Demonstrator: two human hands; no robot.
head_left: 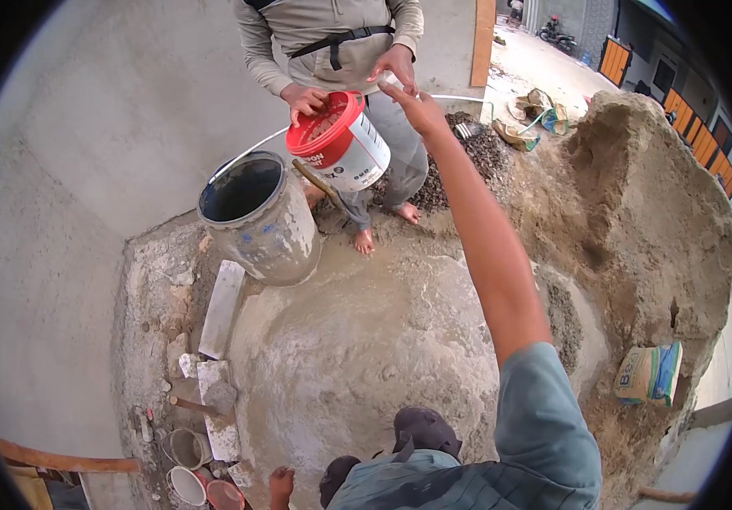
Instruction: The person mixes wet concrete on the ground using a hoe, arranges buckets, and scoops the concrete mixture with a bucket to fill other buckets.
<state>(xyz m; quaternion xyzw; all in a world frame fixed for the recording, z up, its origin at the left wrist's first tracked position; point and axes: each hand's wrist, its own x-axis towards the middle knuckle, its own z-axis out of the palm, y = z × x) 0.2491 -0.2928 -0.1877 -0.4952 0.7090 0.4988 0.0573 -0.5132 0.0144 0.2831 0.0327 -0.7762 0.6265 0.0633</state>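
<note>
My right hand [419, 110] reaches far forward, its fingertips on a small pale thing [387, 79] beside a co-worker's hand [396, 66]; what it is cannot be made out. Low in the view, my left hand [281, 483] is curled closed near my body, with nothing visible in it. The co-worker's other hand [305, 102] grips the rim of a tilted white bucket [359, 157] with a red rim. Below and left of that bucket stands a large cement-smeared drum [274, 229] holding dark liquid.
Wet grey mortar [357, 340] spreads over the ground between us. A sand mound [655, 221] rises on the right, with a printed sack [648, 374] on it. Pale blocks [222, 310], a hammer-like tool [219, 398] and small buckets [187, 485] line the left edge by the wall.
</note>
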